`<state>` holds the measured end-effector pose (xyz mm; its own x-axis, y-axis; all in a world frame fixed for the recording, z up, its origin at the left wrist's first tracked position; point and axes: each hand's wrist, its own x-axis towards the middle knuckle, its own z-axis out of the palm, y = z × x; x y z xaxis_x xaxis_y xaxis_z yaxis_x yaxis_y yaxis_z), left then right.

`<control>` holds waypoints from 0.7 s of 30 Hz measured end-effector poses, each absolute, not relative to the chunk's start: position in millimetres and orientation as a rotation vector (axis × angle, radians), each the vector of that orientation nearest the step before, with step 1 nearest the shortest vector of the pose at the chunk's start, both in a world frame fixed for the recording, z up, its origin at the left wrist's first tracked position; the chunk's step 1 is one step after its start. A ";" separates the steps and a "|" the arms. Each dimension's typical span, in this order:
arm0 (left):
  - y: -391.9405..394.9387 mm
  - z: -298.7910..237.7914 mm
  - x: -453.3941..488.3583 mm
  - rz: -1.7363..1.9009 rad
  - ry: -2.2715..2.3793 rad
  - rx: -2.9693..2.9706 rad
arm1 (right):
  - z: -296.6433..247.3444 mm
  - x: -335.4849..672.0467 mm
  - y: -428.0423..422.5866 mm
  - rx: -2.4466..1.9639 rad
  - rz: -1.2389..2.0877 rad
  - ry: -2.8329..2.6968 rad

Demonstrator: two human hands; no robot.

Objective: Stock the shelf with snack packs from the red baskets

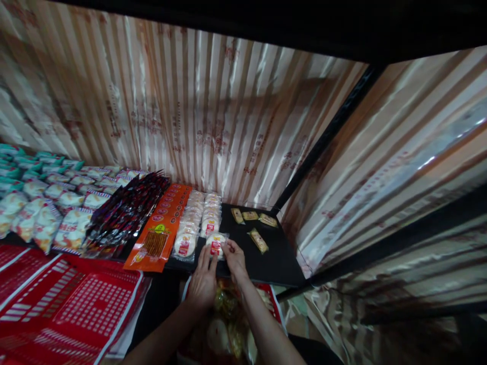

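Both my hands rest on a clear packet with a round white cake and red label (216,244) at the front of a black shelf (281,258). My left hand (203,282) touches its left edge with fingers stretched out. My right hand (235,257) pinches its right edge. The packet lies at the near end of two rows of like packets (200,215).
Left of the rows lie orange packs (162,228), dark red packs (125,210) and white and green packets (49,203). Small yellow packets (253,223) lie on the shelf's right part. Red baskets (72,304) stand at front left; a basket of packets (228,329) sits under my arms. Striped cloth hangs behind.
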<state>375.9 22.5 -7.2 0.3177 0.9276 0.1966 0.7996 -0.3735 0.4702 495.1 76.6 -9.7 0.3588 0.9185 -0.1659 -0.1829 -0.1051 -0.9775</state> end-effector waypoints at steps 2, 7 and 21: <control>31.9 -10.7 376.7 0.625 1.588 2.300 | -12.0 490.4 87.3 -1.332 1.092 -0.737; 50.6 -22.2 376.5 0.610 1.643 2.356 | -12.2 480.7 104.7 -1.349 1.055 -0.765; 70.0 -64.5 377.1 0.830 1.748 2.601 | -35.2 479.3 118.9 -1.638 0.620 -1.095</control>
<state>377.1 70.0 -64.5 0.2893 0.8375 0.4636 0.8886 -0.4150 0.1952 479.3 118.9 -35.2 0.4525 0.8843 0.1155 0.3561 -0.0604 -0.9325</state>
